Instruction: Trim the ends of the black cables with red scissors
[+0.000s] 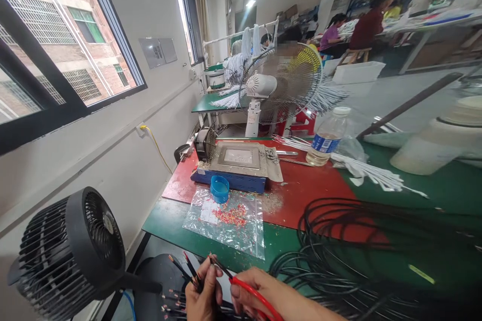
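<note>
Cropping both hands (205, 298) at frame bottom.

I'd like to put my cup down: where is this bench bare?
Bare red top lies between the blue-based machine and the black cable coils; a green strip lies left of the plastic bag. It is crowded around the water bottle and white strips.

A large dark-framed window (64, 45) is set in the white wall (124, 160) at the left of the frame; daylight is let in, and green worktables (433, 195) are ranged toward the upper right.
</note>
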`<state>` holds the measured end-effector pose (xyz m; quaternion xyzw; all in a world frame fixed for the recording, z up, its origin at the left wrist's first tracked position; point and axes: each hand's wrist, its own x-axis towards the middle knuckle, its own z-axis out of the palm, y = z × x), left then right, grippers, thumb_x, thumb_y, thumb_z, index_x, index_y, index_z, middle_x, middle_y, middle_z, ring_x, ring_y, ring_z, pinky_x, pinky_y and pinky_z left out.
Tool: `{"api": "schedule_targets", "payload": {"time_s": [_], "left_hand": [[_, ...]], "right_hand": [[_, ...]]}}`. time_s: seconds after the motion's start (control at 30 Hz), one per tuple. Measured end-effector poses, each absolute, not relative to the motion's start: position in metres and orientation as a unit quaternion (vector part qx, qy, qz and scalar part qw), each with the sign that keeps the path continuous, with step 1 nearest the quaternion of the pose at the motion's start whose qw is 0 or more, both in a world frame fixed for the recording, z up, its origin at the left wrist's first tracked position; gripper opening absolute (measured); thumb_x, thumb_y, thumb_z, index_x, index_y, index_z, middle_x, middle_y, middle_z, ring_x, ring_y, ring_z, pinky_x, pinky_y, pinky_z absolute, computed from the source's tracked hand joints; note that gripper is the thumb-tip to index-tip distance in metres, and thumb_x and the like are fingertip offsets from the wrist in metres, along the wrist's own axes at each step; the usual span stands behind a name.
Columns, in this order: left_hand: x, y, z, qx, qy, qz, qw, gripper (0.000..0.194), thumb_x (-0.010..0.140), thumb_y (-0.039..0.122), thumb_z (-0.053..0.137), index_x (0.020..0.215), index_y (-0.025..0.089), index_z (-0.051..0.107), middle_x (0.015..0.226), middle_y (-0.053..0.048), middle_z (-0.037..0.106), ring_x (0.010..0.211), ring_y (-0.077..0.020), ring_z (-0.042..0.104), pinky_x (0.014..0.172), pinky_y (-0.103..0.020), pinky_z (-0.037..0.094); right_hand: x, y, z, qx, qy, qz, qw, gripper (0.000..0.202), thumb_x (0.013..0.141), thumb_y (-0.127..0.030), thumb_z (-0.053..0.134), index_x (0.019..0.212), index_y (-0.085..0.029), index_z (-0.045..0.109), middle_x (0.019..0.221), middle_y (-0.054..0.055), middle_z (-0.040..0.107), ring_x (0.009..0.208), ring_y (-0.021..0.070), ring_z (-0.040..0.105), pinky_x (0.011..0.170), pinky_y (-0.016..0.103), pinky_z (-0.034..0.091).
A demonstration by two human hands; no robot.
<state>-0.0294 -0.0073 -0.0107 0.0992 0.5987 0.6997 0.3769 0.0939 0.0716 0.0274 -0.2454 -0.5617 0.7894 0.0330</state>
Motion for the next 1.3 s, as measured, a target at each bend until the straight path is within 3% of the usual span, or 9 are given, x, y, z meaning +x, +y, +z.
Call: {"api": "schedule_targets", "payload": {"time_s": [0.17,0.47,0.63,0.73,0.83,0.97,1.2,1.3], "left_hand": [[-0.028,-0.008,-0.012,0.105,0.599,0.696,0.38,0.039,0.05,0.043,0.073,0.08,0.019,0.071,0.058,0.001,0.058,0.034,-0.001,0.037,0.036,-0.018,0.024],[-0.025,-0.007,-0.005,0.113,0.611,0.696,0.359,0.038,0.049,0.042,0.074,0.08,0.018,0.071,0.058,-0.001,0.063,0.035,-0.0015,0.037,0.037,-0.018,0.024],[-0.026,-0.009,-0.004,0.126,0.641,0.669,0.354,0.037,0.052,0.041,0.072,0.079,0.016,0.071,0.048,0.003,0.056,0.037,-0.0017,0.032,0.039,-0.019,0.022],[-0.029,-0.011,-0.009,0.144,0.661,0.655,0.338,0.035,0.054,0.041,0.071,0.08,0.017,0.071,0.06,0.0,0.063,0.046,-0.0053,0.041,0.044,-0.02,0.03],[-0.031,-0.012,-0.013,0.178,0.681,0.634,0.319,0.036,0.057,0.043,0.068,0.082,0.016,0.071,0.067,-0.004,0.067,0.067,-0.0142,0.055,0.061,-0.024,0.04],[-0.032,-0.012,-0.011,0.2,0.695,0.613,0.317,0.037,0.058,0.045,0.066,0.081,0.017,0.072,0.072,-0.005,0.069,0.079,-0.0187,0.057,0.076,-0.028,0.041],[-0.032,-0.012,-0.015,0.21,0.699,0.609,0.31,0.033,0.059,0.044,0.066,0.081,0.02,0.072,0.078,-0.004,0.07,0.079,-0.0171,0.057,0.075,-0.026,0.041],[-0.031,-0.01,-0.014,0.2,0.691,0.624,0.306,0.033,0.056,0.043,0.068,0.078,0.018,0.072,0.079,-0.006,0.07,0.08,-0.0175,0.057,0.073,-0.025,0.042]], "right_hand": [[0.093,0.072,0.027,-0.246,-0.559,0.791,0.032,0.043,0.073,-0.053,0.055,0.07,-0.011,0.063,0.052,-0.003,0.048,0.039,0.0022,0.035,0.037,0.014,0.027],[0.093,0.073,0.03,-0.286,-0.553,0.782,0.007,0.05,0.067,-0.059,0.055,0.059,-0.011,0.058,0.044,-0.005,0.041,0.034,0.0021,0.032,0.035,0.016,0.025],[0.097,0.077,0.02,-0.28,-0.563,0.778,-0.003,0.048,0.069,-0.059,0.056,0.061,-0.011,0.059,0.045,-0.005,0.043,0.035,0.0028,0.035,0.036,0.016,0.026],[0.099,0.08,0.022,-0.28,-0.56,0.779,-0.014,0.052,0.069,-0.062,0.054,0.059,-0.011,0.059,0.044,-0.004,0.043,0.033,0.0028,0.035,0.035,0.016,0.026],[0.101,0.084,0.029,-0.273,-0.564,0.779,-0.019,0.054,0.067,-0.064,0.054,0.058,-0.011,0.059,0.042,-0.005,0.042,0.033,0.002,0.033,0.034,0.015,0.025],[0.103,0.088,0.036,-0.263,-0.569,0.779,-0.028,0.054,0.067,-0.064,0.054,0.06,-0.011,0.059,0.042,-0.006,0.042,0.033,0.0016,0.032,0.034,0.014,0.026],[0.105,0.092,0.03,-0.275,-0.555,0.784,-0.047,0.053,0.07,-0.062,0.053,0.06,-0.011,0.061,0.041,-0.005,0.043,0.031,0.0027,0.035,0.032,0.016,0.02],[0.105,0.087,0.027,-0.274,-0.544,0.793,-0.015,0.055,0.069,-0.065,0.052,0.062,-0.011,0.061,0.043,-0.005,0.043,0.032,0.0027,0.034,0.033,0.016,0.02]]}}
